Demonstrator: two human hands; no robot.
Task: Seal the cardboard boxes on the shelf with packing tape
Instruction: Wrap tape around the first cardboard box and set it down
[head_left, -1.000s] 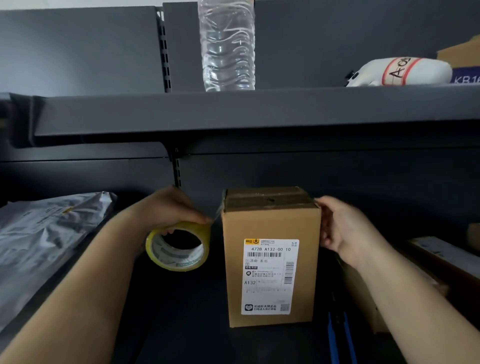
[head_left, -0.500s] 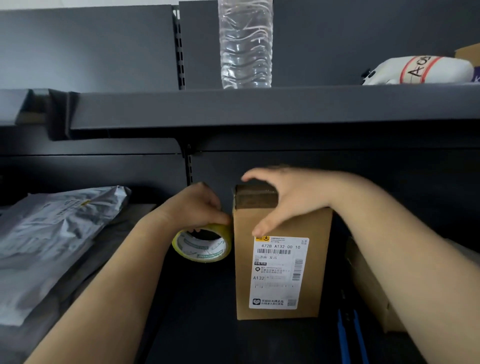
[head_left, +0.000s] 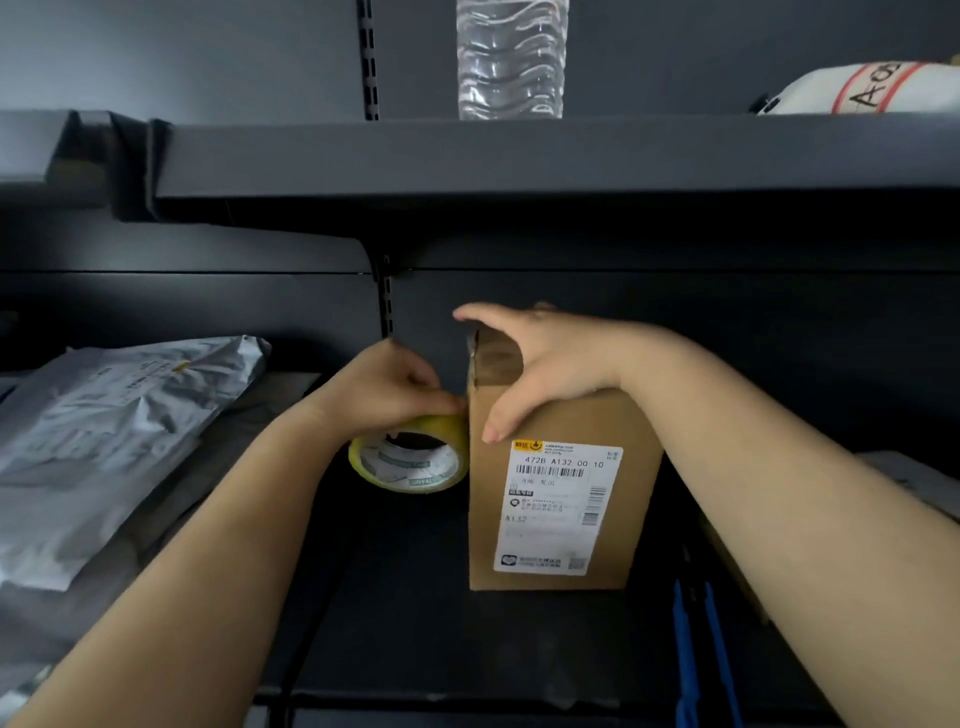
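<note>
The cardboard box (head_left: 561, 488) is pressed on top by the right hand (head_left: 540, 369), fingers spread; the tape roll (head_left: 410, 462) is pinched beside it by the left hand (head_left: 384, 389)

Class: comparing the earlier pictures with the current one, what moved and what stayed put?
The right hand moved from the cardboard box's right side onto its top, pressing down. The left hand brought the tape roll against the box's left side. The box stayed upright.
</note>
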